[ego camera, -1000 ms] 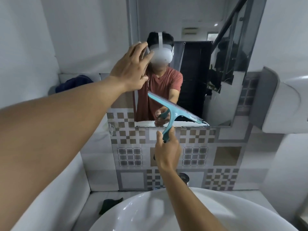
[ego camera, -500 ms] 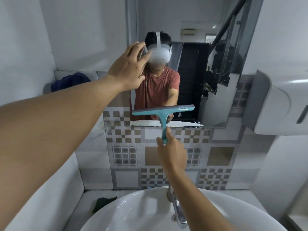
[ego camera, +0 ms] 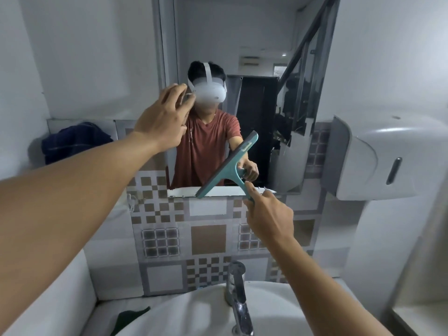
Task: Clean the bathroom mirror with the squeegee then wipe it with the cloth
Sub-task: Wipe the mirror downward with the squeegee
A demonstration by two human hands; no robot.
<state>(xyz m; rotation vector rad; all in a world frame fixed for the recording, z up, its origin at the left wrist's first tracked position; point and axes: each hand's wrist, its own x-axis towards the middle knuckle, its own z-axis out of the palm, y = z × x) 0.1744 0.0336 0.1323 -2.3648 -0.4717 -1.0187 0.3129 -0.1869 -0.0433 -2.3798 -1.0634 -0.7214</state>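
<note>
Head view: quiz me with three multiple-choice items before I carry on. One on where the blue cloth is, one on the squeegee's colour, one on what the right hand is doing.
1. Where is the dark blue cloth?
A) in the sink
B) by the wall, left of the mirror
C) draped over the faucet

2. What colour is the squeegee?
A) teal
B) red
C) yellow

3. What is the right hand doing?
A) hanging idle
B) wiping with a cloth
C) holding the squeegee's handle

Answers:
1 B: the cloth is bunched up beyond the mirror's left edge.
2 A: the blade bar and the handle are both teal.
3 C: its fingers curl round the handle, and the blade is tilted across the mirror's lower edge.
</note>
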